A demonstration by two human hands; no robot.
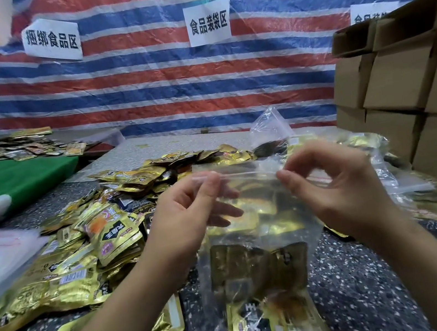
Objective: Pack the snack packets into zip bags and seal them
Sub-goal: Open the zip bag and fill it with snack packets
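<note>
1. One clear plastic zip bag [255,234] of gold foil snack packets [274,322] hangs lower centre, long axis vertical, mouth up.
2. Left hand [188,214] and right hand [340,184] each pinch its top strip, palms facing.

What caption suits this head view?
Both hands, left and right, pinch the top of a clear plastic zip bag holding gold foil snack packets.

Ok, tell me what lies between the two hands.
In the head view, the zip bag's clear top edge spans between the left hand and right hand, both pinching it.
</note>
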